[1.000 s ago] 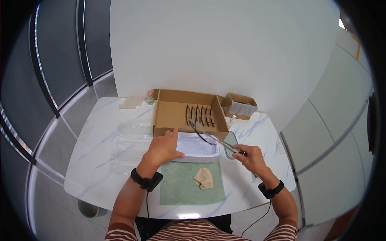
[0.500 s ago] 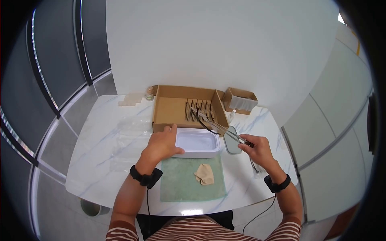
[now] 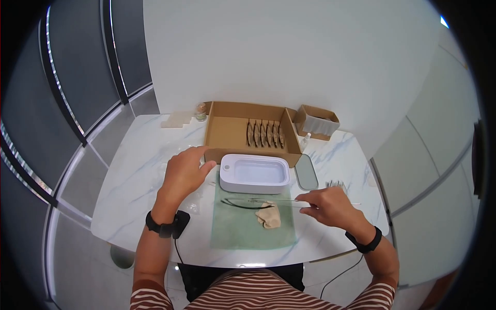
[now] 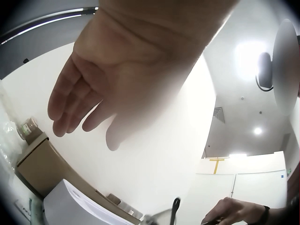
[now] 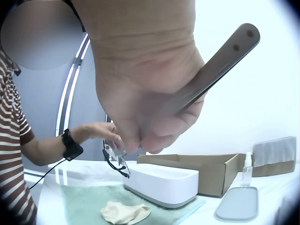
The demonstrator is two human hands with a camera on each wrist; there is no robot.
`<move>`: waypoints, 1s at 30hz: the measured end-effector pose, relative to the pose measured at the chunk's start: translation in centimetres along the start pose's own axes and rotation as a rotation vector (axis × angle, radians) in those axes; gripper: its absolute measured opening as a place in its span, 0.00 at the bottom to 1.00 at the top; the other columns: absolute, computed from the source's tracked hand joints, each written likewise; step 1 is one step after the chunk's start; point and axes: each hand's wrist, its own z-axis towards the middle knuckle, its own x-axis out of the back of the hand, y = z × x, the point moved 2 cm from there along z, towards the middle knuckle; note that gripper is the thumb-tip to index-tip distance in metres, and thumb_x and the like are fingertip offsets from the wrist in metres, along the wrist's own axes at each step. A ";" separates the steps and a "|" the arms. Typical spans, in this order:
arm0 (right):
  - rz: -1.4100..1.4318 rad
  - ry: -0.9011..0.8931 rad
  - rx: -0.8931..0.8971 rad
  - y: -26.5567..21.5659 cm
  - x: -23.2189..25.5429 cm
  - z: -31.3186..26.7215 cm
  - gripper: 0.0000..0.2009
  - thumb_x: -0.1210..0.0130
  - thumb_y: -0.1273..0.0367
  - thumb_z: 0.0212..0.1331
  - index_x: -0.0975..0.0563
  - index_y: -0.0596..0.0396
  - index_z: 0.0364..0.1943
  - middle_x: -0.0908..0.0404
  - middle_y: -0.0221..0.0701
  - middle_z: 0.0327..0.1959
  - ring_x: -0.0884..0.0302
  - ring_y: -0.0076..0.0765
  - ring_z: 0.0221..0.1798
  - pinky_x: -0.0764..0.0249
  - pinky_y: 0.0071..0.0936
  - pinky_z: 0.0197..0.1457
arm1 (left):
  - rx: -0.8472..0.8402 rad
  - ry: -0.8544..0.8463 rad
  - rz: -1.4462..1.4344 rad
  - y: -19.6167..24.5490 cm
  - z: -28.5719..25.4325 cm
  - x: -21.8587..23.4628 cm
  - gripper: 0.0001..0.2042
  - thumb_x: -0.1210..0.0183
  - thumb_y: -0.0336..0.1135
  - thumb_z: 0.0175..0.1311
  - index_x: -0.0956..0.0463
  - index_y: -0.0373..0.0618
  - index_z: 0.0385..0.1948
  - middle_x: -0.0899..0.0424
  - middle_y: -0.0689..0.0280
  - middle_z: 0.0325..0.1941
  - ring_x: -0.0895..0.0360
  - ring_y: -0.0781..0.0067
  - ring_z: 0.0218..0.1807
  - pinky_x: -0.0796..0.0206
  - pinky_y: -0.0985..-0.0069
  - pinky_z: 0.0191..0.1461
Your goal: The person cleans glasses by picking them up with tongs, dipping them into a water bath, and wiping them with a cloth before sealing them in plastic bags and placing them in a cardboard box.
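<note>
My right hand point(image 3: 330, 206) grips metal tongs point(image 5: 220, 63), which hold a pair of glasses point(image 5: 115, 161) with dark temples over the green towel point(image 3: 227, 235). In the head view the glasses overlap a crumpled beige cloth point(image 3: 268, 217) lying on that towel. Just behind is a white ultrasonic cleaner point(image 3: 253, 185), its basin uncovered and a round button on its left. My left hand point(image 3: 185, 173) hovers to the left of the cleaner with nothing in it; the left wrist view shows its fingers extended.
A cardboard box point(image 3: 227, 129) behind the cleaner holds a row of wrapped glasses point(image 3: 266, 133). To the right lie a grey lid point(image 3: 308, 173), a spray bottle point(image 3: 306, 139) and a smaller box point(image 3: 318, 124). A jar point(image 3: 201, 112) stands back left, with clear plastic bags on the left.
My right hand has brought the tongs and glasses from above the cleaner and box toward me, over the towel. My left hand has let go of the cleaner's left side and moved left.
</note>
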 end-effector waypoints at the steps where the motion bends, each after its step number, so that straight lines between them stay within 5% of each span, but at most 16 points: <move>1: -0.028 -0.042 0.034 -0.2 -0.9 0.4 0.15 0.30 0.66 0.53 0.14 0.50 0.45 0.13 0.35 0.30 0.17 0.44 0.30 0.23 0.37 0.34 | 0.019 0.020 -0.051 0.2 -0.5 0.2 0.19 0.34 0.39 0.63 0.19 0.42 0.54 0.13 0.55 0.50 0.14 0.59 0.40 0.24 0.67 0.47; 5: -0.112 -0.117 0.062 0.1 -3.5 1.7 0.14 0.33 0.63 0.55 0.14 0.47 0.47 0.13 0.32 0.32 0.15 0.44 0.35 0.21 0.39 0.38 | 0.050 0.124 -0.218 0.3 -2.1 -1.1 0.13 0.34 0.38 0.63 0.15 0.40 0.44 0.10 0.59 0.38 0.14 0.64 0.33 0.24 0.70 0.40; 13: -0.154 -0.169 -0.016 -0.3 -2.2 1.2 0.17 0.31 0.64 0.55 0.15 0.49 0.49 0.13 0.36 0.34 0.15 0.46 0.35 0.21 0.39 0.39 | 0.020 0.350 -0.388 1.2 -2.3 -1.9 0.07 0.34 0.34 0.62 0.16 0.43 0.38 0.12 0.62 0.32 0.19 0.68 0.25 0.27 0.73 0.33; 16: -0.105 -0.092 -0.052 -0.1 -0.5 -0.6 0.17 0.31 0.67 0.54 0.16 0.51 0.50 0.14 0.34 0.30 0.17 0.42 0.30 0.22 0.36 0.37 | -0.073 0.469 -0.462 2.3 -1.1 -1.2 0.05 0.35 0.30 0.62 0.17 0.41 0.36 0.14 0.63 0.29 0.26 0.72 0.21 0.33 0.76 0.29; 18: 0.080 0.113 -0.219 0.3 0.6 -2.0 0.18 0.33 0.66 0.54 0.16 0.54 0.50 0.15 0.36 0.31 0.18 0.45 0.31 0.23 0.38 0.37 | -0.127 0.580 -0.502 3.4 -0.5 -0.2 0.03 0.35 0.27 0.62 0.18 0.39 0.35 0.17 0.64 0.27 0.32 0.76 0.19 0.38 0.77 0.26; 22: 0.358 0.537 -0.489 2.0 -0.9 -4.5 0.20 0.41 0.73 0.55 0.20 0.62 0.54 0.19 0.33 0.29 0.22 0.27 0.28 0.25 0.31 0.33 | -0.203 0.627 -0.651 5.2 0.8 0.3 0.02 0.36 0.26 0.64 0.18 0.37 0.34 0.20 0.67 0.25 0.38 0.83 0.19 0.43 0.80 0.24; 27: 0.750 0.754 -0.713 4.5 -5.6 -4.0 0.17 0.43 0.72 0.62 0.22 0.65 0.54 0.23 0.30 0.32 0.24 0.23 0.28 0.26 0.20 0.22 | -0.223 0.557 -0.711 6.5 1.0 -0.2 0.05 0.38 0.28 0.68 0.18 0.35 0.36 0.22 0.75 0.25 0.39 0.90 0.24 0.45 0.85 0.27; 30: 0.613 0.672 -0.740 7.7 -9.1 -3.5 0.18 0.40 0.70 0.61 0.21 0.65 0.54 0.21 0.34 0.34 0.22 0.29 0.30 0.22 0.28 0.29 | -0.237 0.550 -0.703 6.3 1.0 -0.1 0.05 0.38 0.27 0.68 0.18 0.35 0.36 0.22 0.75 0.25 0.38 0.90 0.24 0.44 0.85 0.27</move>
